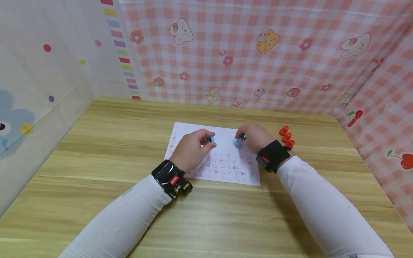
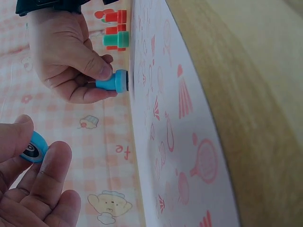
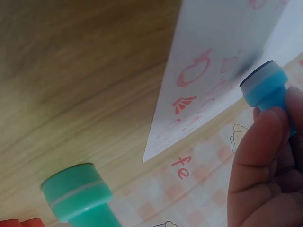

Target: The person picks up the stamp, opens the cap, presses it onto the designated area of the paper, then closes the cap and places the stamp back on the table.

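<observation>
My right hand (image 1: pixel 256 138) pinches a blue stamp (image 3: pixel 270 90) by its narrow handle. The stamp's dark face is turned toward the white sheet of paper (image 1: pixel 226 139) and looks slightly apart from it. Between thumb and fingers, my left hand (image 1: pixel 193 148) holds a small round blue cap-like piece (image 2: pixel 35 147) with a dark face and a white ring mark, above the left half of the sheet. Red printed marks (image 2: pixel 184 92), among them shuttlecocks and rackets, cover the sheet's left edge and near part.
Three red stamps (image 1: pixel 286 137) stand in a row right of the sheet. A green stamp (image 3: pixel 78 194) stands near them, hidden in the head view. The wooden table (image 1: pixel 213 215) meets a pink checked cloth wall (image 1: pixel 226 71) at the back and a pale cloth at left.
</observation>
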`<control>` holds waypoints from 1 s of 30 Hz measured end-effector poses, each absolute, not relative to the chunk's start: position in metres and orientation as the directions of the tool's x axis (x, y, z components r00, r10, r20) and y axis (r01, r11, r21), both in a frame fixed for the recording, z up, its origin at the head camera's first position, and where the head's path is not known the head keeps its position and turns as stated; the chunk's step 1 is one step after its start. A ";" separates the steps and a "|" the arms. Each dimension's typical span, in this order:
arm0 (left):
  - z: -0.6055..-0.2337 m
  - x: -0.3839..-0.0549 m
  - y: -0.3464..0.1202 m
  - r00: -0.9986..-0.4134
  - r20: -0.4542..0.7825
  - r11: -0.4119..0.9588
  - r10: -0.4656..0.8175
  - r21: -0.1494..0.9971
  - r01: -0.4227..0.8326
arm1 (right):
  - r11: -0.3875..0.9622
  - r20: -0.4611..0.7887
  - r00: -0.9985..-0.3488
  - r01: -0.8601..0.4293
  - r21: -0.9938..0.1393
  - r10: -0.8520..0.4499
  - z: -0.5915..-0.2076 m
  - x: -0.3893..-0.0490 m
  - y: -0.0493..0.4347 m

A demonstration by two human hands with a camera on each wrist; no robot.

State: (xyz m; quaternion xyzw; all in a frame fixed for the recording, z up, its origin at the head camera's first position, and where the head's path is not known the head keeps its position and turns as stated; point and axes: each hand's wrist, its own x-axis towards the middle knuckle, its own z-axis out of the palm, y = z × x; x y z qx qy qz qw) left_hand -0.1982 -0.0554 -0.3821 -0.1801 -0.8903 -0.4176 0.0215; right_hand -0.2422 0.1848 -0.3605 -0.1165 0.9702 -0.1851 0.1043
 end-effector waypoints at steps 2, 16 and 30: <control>-0.382 -0.198 -0.055 -0.935 0.187 0.585 0.302 0.738 0.337 | 0.908 -0.163 -0.952 -0.184 -0.376 -0.261 -0.361 -0.242 0.185; -0.383 -0.197 -0.053 -0.935 0.193 0.572 0.296 0.749 0.335 | 0.918 -0.148 -0.951 -0.208 -0.338 -0.271 -0.369 -0.244 0.185; -0.381 -0.197 -0.054 -0.965 0.156 0.566 0.212 0.785 0.252 | 0.930 -0.154 -0.944 -0.244 -0.274 -0.292 -0.372 -0.249 0.178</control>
